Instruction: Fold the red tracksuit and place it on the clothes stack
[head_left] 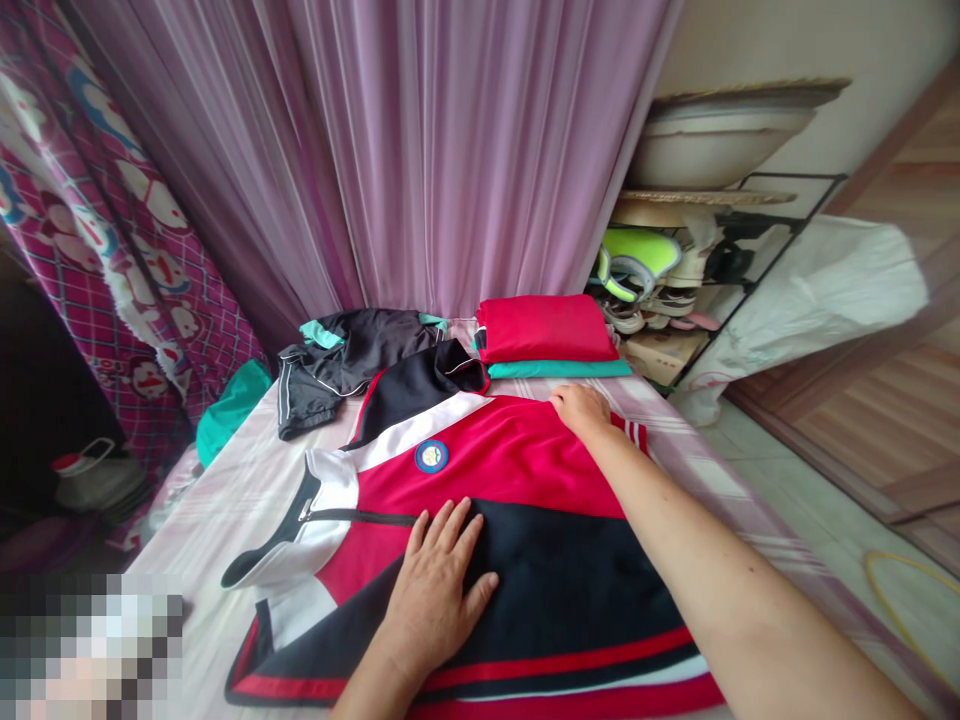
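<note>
A red, black and white zip-up jacket (525, 450) lies spread on its front with its collar to the left and a round blue badge on the chest. One black sleeve is folded across the near part of the body. My left hand (439, 590) rests flat on that sleeve, fingers stretched and slightly apart. Across the jacket, my right hand (583, 408) is at the far edge of the red cloth, with its fingers bent in on the fabric; the fingertips are partly hidden. The other black sleeve (420, 385) points away from me, near a dark garment.
A checked cloth (720, 500) covers the table. At the back sit a folded red and teal stack (551, 330) and a crumpled dark garment (367, 345). Purple curtains (465, 150) hang behind. To the right are a shoe rack (739, 310) and a white bag (825, 290).
</note>
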